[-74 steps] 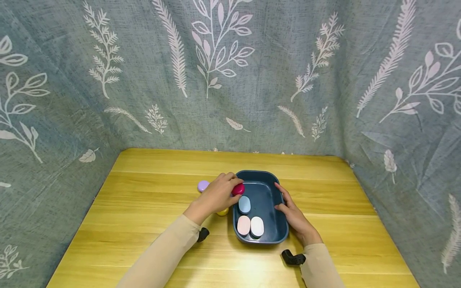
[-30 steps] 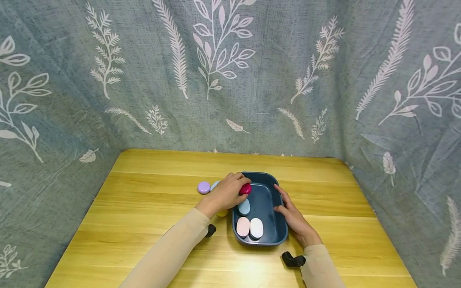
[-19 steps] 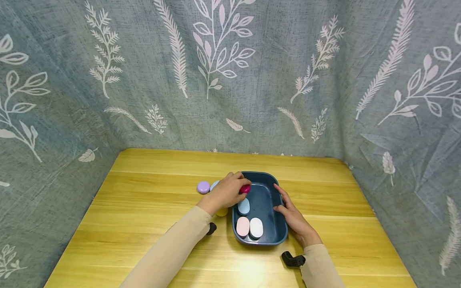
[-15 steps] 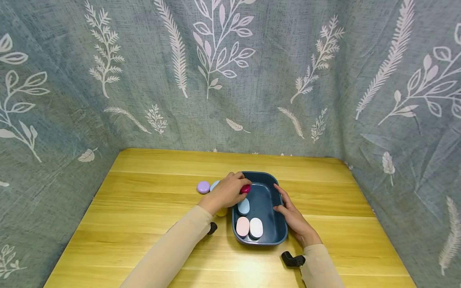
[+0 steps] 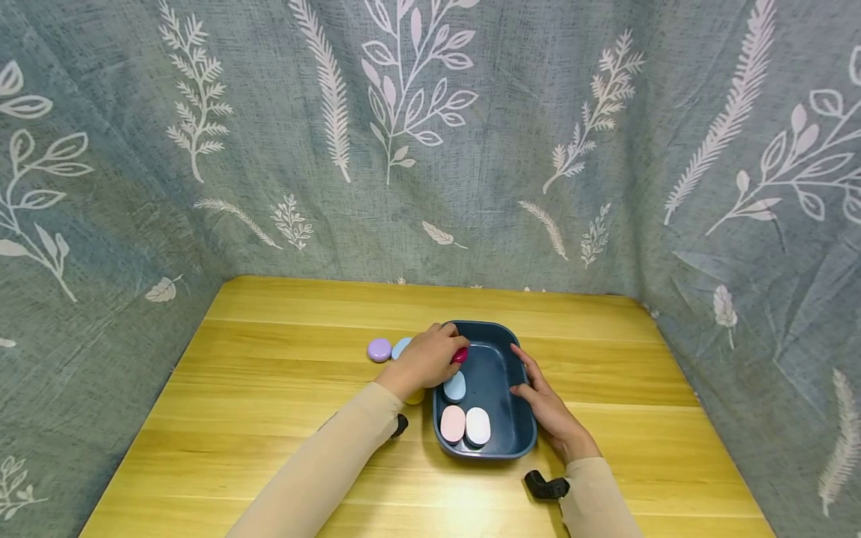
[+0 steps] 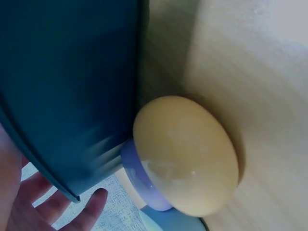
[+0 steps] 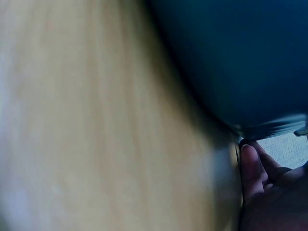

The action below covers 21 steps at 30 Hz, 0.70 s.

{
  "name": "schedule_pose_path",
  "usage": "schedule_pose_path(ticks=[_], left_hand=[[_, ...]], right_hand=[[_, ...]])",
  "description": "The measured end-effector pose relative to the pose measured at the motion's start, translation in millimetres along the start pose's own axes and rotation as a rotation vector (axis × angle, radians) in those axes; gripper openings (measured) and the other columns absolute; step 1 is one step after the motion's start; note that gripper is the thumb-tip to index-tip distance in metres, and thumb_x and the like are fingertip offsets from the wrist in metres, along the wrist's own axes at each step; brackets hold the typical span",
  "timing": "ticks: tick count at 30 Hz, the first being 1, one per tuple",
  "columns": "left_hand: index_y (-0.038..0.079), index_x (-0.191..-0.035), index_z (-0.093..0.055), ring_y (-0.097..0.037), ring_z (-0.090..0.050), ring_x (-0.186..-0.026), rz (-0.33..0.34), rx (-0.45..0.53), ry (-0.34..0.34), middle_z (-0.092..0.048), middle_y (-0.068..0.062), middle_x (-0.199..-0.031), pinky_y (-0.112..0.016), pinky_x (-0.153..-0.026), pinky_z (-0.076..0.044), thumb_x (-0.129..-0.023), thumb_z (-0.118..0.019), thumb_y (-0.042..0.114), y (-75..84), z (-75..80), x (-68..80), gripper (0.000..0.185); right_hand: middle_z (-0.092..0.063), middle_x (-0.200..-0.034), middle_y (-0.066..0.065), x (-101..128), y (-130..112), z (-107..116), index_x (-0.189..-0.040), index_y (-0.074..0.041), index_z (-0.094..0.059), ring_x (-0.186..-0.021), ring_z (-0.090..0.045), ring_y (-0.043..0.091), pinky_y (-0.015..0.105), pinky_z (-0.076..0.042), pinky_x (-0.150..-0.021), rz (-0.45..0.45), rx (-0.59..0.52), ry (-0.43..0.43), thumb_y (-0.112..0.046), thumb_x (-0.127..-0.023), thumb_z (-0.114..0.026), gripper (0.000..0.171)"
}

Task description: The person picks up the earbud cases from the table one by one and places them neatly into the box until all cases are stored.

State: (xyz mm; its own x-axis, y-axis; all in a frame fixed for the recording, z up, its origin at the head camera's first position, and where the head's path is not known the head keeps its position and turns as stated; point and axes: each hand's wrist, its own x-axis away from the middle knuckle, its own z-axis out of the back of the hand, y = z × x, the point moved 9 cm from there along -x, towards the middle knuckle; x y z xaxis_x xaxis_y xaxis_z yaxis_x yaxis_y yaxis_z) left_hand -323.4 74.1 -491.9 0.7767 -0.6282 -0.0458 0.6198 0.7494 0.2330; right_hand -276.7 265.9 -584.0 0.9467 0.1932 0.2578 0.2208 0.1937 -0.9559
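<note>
A dark blue tray (image 5: 503,329) stands mid-table. My left hand (image 5: 430,359) pinches a magenta pebble (image 5: 460,356) just over the tray's left rim. Inside lie a light blue pebble (image 5: 454,386), a pink pebble (image 5: 453,423) and a white pebble (image 5: 478,426). My right hand (image 5: 546,403) grips the tray's right wall, thumb inside and fingers outside; the fingertips (image 7: 251,168) show under the rim in the right wrist view. In the left wrist view a yellow pebble (image 6: 185,154) sits against the tray wall (image 6: 67,86).
On the wooden table (image 5: 269,373), left of the tray, lie a purple pebble (image 5: 380,349), another light blue pebble (image 5: 401,347) and the yellow pebble (image 5: 415,397), half hidden under my left wrist. Leaf-patterned grey curtains (image 5: 430,149) close off the back and both sides.
My left hand has carried the magenta pebble a little to the right and lower, over the tray's left rim. My right hand and the tray have stayed in place.
</note>
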Motion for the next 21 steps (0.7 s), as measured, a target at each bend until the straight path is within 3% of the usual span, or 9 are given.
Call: schedule_pose_path(ticks=[21], left_hand=[[0.023, -0.135, -0.067, -0.022, -0.06, -0.108, 0.037, -0.161, -0.074, -0.064, -0.003, -0.123, -0.038, -0.086, -0.058, -0.1, -0.069, 0.027, 3.6, -6.3, -5.7, 0.035]], right_hand=[[0.009, -0.175, 0.0, 1.1, -2.0, -1.1, -0.159, -0.054, -0.023, -0.162, 0.009, 0.033, 0.066, -0.011, -0.126, 0.005, 0.018, 0.007, -0.013, -0.103, -0.051, 0.075]])
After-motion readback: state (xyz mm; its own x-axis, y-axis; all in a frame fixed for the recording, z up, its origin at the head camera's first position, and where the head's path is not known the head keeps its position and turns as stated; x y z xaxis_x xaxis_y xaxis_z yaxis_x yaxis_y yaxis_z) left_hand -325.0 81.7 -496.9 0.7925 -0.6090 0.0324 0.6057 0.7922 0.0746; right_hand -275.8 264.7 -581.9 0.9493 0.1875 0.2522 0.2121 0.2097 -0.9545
